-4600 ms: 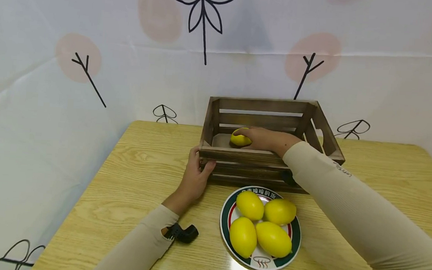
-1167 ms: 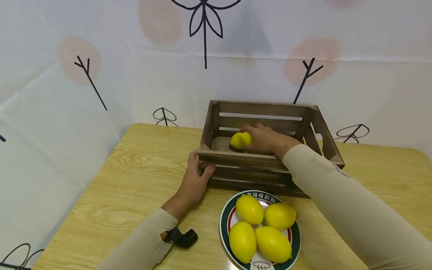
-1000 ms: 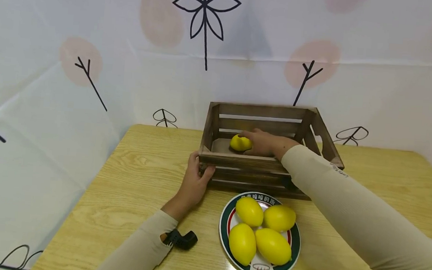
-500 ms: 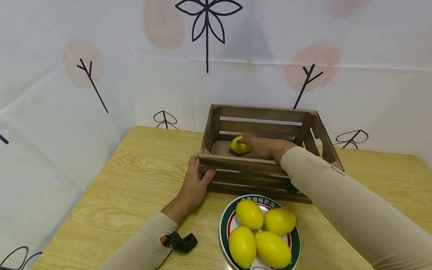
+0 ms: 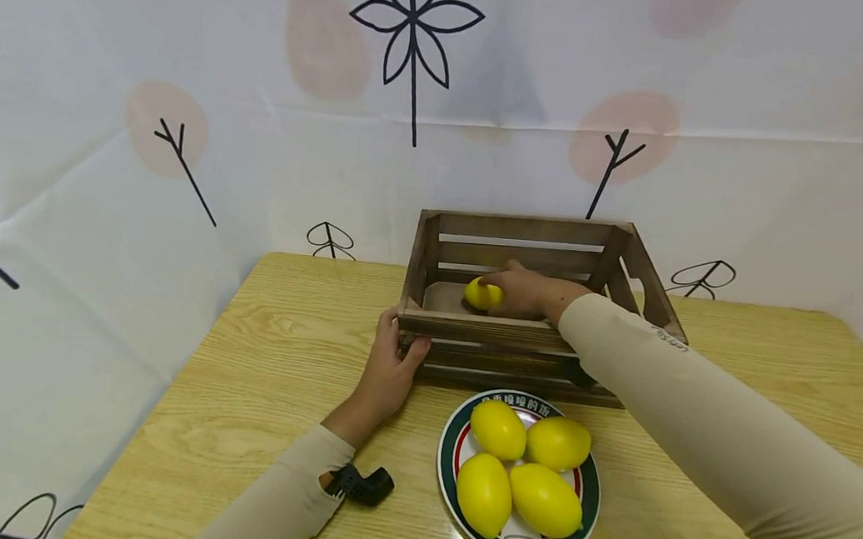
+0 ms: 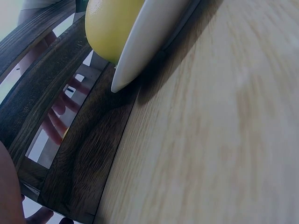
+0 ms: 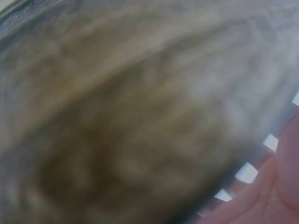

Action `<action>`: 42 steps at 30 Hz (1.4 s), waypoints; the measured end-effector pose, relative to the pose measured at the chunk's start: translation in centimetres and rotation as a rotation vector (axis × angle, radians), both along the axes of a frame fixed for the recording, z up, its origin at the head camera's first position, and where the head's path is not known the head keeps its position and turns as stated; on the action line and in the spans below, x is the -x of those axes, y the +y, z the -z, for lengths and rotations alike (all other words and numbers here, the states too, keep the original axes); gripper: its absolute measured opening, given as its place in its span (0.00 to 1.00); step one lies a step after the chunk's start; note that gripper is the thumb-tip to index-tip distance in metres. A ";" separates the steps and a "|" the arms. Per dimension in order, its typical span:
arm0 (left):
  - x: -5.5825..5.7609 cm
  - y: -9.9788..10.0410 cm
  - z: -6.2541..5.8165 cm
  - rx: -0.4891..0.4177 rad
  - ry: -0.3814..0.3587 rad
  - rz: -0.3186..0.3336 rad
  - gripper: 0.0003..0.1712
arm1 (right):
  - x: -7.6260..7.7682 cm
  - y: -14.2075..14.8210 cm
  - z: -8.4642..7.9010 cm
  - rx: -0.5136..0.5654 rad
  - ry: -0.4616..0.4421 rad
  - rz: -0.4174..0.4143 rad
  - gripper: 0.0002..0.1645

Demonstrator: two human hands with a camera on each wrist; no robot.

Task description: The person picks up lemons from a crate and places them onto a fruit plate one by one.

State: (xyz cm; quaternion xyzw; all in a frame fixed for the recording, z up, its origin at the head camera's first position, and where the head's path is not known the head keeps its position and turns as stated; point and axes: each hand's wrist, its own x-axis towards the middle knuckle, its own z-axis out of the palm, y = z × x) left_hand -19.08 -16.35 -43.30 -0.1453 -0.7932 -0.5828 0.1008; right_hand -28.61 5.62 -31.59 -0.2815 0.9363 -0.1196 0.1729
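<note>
A brown slatted wooden crate (image 5: 487,332) stands at the back of the table. My left hand (image 5: 385,375) grips its front left corner, thumb on the front and fingers round the side. Reaching over the front slat, my right hand (image 5: 526,294) holds a lemon (image 5: 480,295) low inside the crate, fingers bent about it. Through the slats in the left wrist view, several fingers (image 6: 57,122) show beside a sliver of yellow. Blurred wood fills most of the right wrist view, with part of the right palm (image 7: 266,198) at its lower right.
In front of the crate sits a round plate (image 5: 447,463) with a green-and-red rim. Several lemons (image 5: 545,501) lie on it. A black wrist camera (image 5: 364,486) is strapped at the left cuff. Behind the wooden table (image 5: 267,358) hangs a patterned white cloth (image 5: 490,73).
Within the crate the lemon has shifted and turned slightly, lately a little to the right with the right hand. The left hand keeps its grip. The head view has tilted up slightly.
</note>
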 end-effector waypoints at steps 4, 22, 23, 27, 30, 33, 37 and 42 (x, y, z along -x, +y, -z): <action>0.0 -0.1 0.2 -0.009 0.018 0.006 0.32 | 0.1 -0.1 0.0 0.016 -0.024 0.007 0.34; 0.1 -0.1 0.3 0.002 0.028 -0.001 0.37 | -0.1 0.0 0.0 0.026 -0.038 0.074 0.32; 0.1 -0.1 0.3 0.000 0.028 0.000 0.36 | -0.1 0.0 0.0 0.020 -0.039 0.080 0.33; 0.0 0.0 0.2 -0.001 0.030 -0.001 0.36 | 0.0 -0.1 0.0 -0.006 -0.041 0.091 0.34; 0.0 0.0 0.2 0.001 0.032 -0.003 0.38 | 0.0 -0.1 0.0 -0.014 -0.052 0.081 0.33; 0.0 0.0 0.3 0.004 0.035 -0.005 0.39 | 0.0 -0.1 0.0 -0.012 -0.060 0.061 0.32; 0.0 -0.1 0.3 0.004 0.040 -0.004 0.39 | 0.0 0.0 0.0 -0.009 -0.063 0.035 0.29; 0.0 -0.1 0.3 0.005 0.039 -0.005 0.37 | 0.0 0.0 0.0 -0.018 -0.062 -0.011 0.27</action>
